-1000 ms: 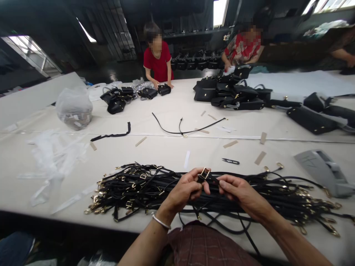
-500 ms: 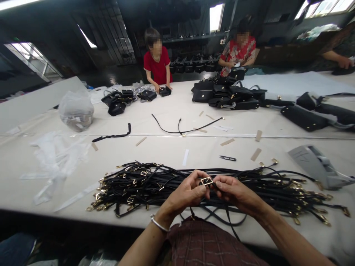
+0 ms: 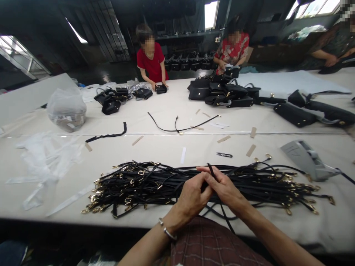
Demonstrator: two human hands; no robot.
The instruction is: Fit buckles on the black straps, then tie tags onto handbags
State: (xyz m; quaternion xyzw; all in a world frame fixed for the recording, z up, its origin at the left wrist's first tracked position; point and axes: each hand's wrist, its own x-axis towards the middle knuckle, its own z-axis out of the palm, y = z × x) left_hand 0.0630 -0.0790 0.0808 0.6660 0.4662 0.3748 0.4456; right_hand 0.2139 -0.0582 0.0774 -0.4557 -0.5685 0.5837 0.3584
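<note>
A thin black strap (image 3: 226, 218) runs through my two hands and hangs down in front of my lap, with a short end poking up between the fingers. My left hand (image 3: 192, 194) is closed round it, its back turned to me, a silver bangle on the wrist. Pressed against it, my right hand (image 3: 226, 186) pinches the same strap between thumb and fingers. The buckle is hidden by the hands. Just beyond and under them lies a long heap of black straps (image 3: 163, 181) with gold buckles and clasps at its ends.
Small black scissors (image 3: 224, 154) lie beyond the heap, near a grey tape dispenser (image 3: 305, 160). One strap (image 3: 166, 130) lies farther off. Black bags (image 3: 222, 90) are piled across the table, where people work. White strips (image 3: 50, 159) and a plastic bag (image 3: 68, 111) are at left.
My hands have come together and turned, so the gold buckle between them has gone out of sight. The strap's end now points up. The view has shifted slightly.
</note>
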